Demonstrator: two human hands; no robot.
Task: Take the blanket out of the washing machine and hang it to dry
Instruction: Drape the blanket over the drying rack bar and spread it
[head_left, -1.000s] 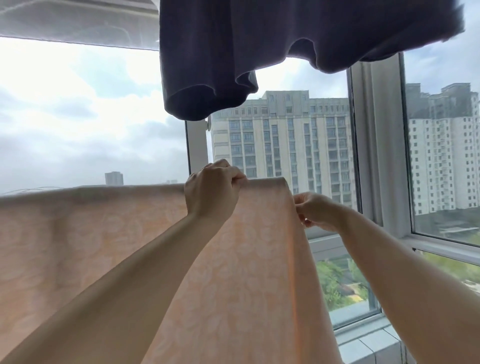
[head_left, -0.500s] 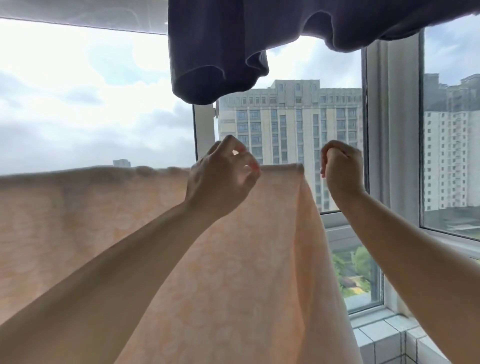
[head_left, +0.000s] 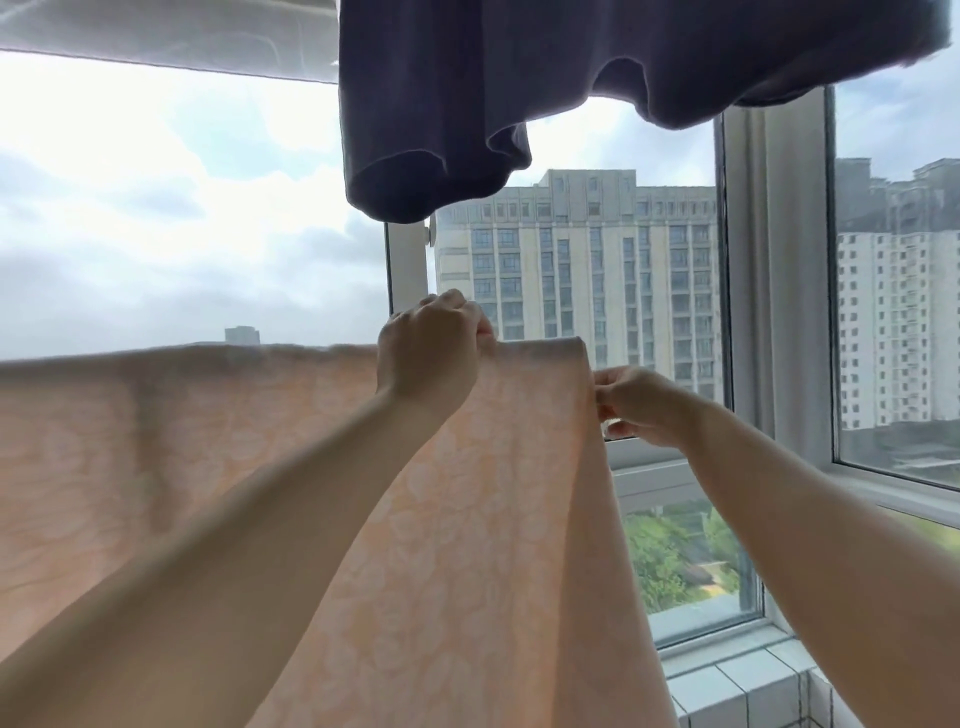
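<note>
I'm straightening the hung peach floral-patterned blanket (head_left: 467, 519): left hand (head_left: 428, 345) grips its top fold at twelve o'clock, right hand (head_left: 636, 405) pinches the three o'clock edge; next, I judge, tug it level.

Peach flowered blanket (head_left: 467, 519) hanging in front of a window (head_left: 779, 260), left hand (head_left: 431, 353) curled over its top edge, right hand (head_left: 639, 405) pinching its right side edge, dark garment (head_left: 467, 104) hanging above, tall buildings (head_left: 576, 280) outside
</note>
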